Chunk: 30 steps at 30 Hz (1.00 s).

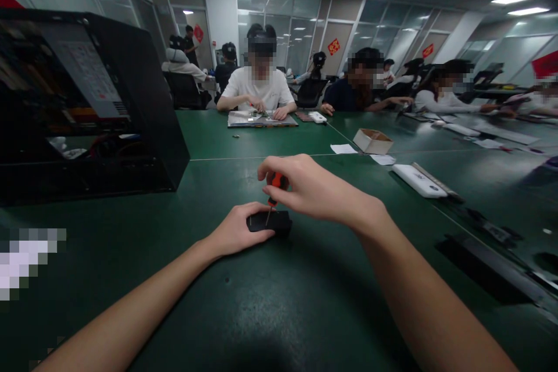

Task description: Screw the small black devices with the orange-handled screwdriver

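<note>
A small black block-shaped part (pixel 275 222) lies on the green table (pixel 261 302) in front of me. My left hand (pixel 238 229) is closed around its left side and holds it down. My right hand (pixel 307 186) is closed on a small screwdriver (pixel 275 185) with an orange and black handle. The screwdriver stands nearly upright, and its thin shaft points down onto the top of the black part.
An open black computer case (pixel 87 104) stands at the left. A small cardboard box (pixel 372 140), papers and a white device (pixel 418 181) lie to the right, with dark parts (pixel 488 261) beyond. Other people sit working at the far side of the table.
</note>
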Available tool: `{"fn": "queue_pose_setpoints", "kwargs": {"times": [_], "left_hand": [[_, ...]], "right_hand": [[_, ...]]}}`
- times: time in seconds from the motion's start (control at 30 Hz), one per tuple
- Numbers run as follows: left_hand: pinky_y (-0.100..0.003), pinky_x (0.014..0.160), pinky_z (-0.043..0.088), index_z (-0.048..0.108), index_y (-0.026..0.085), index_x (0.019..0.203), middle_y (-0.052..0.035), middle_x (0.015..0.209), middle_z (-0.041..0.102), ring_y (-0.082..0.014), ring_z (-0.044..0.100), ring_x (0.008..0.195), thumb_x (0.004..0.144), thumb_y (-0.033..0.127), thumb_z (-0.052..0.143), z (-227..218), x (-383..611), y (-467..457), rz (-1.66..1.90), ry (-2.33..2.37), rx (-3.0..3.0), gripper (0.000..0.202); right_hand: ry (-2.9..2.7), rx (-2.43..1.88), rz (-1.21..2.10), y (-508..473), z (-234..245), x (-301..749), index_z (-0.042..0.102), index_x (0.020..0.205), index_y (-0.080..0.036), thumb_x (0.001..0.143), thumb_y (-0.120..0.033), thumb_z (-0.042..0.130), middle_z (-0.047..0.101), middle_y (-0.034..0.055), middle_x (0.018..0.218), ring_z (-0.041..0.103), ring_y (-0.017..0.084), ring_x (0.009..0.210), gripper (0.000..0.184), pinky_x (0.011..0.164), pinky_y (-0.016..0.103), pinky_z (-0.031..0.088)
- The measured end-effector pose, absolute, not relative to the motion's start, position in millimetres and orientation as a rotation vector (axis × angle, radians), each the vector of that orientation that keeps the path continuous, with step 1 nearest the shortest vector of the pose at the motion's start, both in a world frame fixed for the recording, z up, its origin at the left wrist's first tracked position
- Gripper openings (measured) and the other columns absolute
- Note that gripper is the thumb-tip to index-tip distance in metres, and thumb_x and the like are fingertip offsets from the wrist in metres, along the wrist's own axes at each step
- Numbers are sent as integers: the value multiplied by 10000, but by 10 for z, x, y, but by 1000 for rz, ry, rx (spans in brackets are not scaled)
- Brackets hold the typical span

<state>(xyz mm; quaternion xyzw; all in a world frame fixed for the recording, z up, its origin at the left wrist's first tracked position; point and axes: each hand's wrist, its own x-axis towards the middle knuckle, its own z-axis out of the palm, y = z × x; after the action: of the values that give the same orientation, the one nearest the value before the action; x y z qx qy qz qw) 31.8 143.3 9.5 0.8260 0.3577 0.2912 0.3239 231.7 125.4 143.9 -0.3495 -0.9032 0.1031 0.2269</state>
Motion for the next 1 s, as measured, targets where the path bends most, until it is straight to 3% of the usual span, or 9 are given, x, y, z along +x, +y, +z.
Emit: {"fn": "queue_pose_setpoints", "kwargs": {"times": [0.3, 0.37, 0.47, 0.53, 0.6, 0.67, 0.77, 0.83, 1.0], "left_hand": [[-371, 917, 515, 694, 175, 1134, -66, 1103, 742, -268, 689, 1001, 815, 330, 778, 40, 318, 1453, 790, 946, 2190, 365], [-373, 904, 515, 699, 174, 1120, -65, 1089, 744, -270, 688, 990, 814, 355, 784, 22, 318, 1462, 797, 946, 2192, 366], [-369, 884, 514, 702, 177, 1112, -60, 1071, 744, -267, 687, 975, 835, 390, 766, 22, 320, 1465, 803, 940, 2188, 355], [-363, 871, 514, 700, 175, 1099, -59, 1061, 741, -261, 685, 966, 854, 390, 746, 36, 325, 1459, 807, 946, 2184, 330], [-350, 855, 515, 698, 174, 1061, -51, 1031, 739, -248, 683, 944, 865, 370, 733, 53, 329, 1448, 815, 954, 2184, 280], [-332, 832, 516, 693, 177, 1012, -41, 1000, 735, -232, 680, 919, 880, 350, 712, 65, 330, 1435, 831, 939, 2198, 218], [-325, 827, 514, 677, 185, 1021, -47, 1028, 724, -224, 673, 926, 911, 322, 661, 69, 328, 1403, 858, 889, 2286, 177], [-346, 826, 509, 663, 177, 1033, -67, 1032, 718, -238, 663, 924, 902, 291, 642, 68, 331, 1366, 874, 907, 2403, 175], [-394, 814, 479, 644, 177, 1003, -77, 998, 722, -270, 652, 901, 845, 256, 648, 73, 374, 1194, 912, 1010, 2626, 177]], "right_hand": [[-2507, -941, 254, 1233, 1440, 2265, 672, 988, -143, 877, -80, 627, 711, 48, 934, 624, 141, 839, 135, 749, 243, 404], [-2511, -977, 240, 1224, 1453, 2258, 684, 953, -141, 900, -154, 654, 709, 46, 883, 622, 144, 798, 62, 712, 247, 397], [-2546, -979, 261, 1198, 1478, 2279, 706, 923, -145, 952, -232, 612, 710, 43, 839, 625, 146, 765, 131, 694, 254, 404], [-2563, -941, 276, 1165, 1497, 2300, 706, 1025, -138, 936, -148, 582, 721, 64, 956, 643, 158, 861, 153, 759, 261, 432], [-2587, -917, 283, 1120, 1513, 2314, 667, 1164, -131, 873, -62, 585, 693, 94, 1130, 634, 175, 989, 310, 834, 271, 445], [-2616, -949, 277, 1078, 1526, 2311, 649, 1200, -134, 856, -77, 614, 664, 108, 1187, 621, 188, 1022, 350, 841, 277, 448], [-2625, -1085, 220, 1044, 1538, 2280, 700, 1013, -140, 929, -206, 611, 687, 80, 972, 616, 177, 873, 139, 746, 275, 424], [-2632, -1134, 191, 1030, 1550, 2260, 704, 883, -139, 954, -197, 575, 673, 63, 855, 598, 161, 803, 158, 713, 271, 399], [-2755, -1230, 148, 878, 1611, 2246, 737, 887, -163, 906, -115, 575, 694, 83, 923, 637, 182, 859, 170, 692, 275, 383]]}}
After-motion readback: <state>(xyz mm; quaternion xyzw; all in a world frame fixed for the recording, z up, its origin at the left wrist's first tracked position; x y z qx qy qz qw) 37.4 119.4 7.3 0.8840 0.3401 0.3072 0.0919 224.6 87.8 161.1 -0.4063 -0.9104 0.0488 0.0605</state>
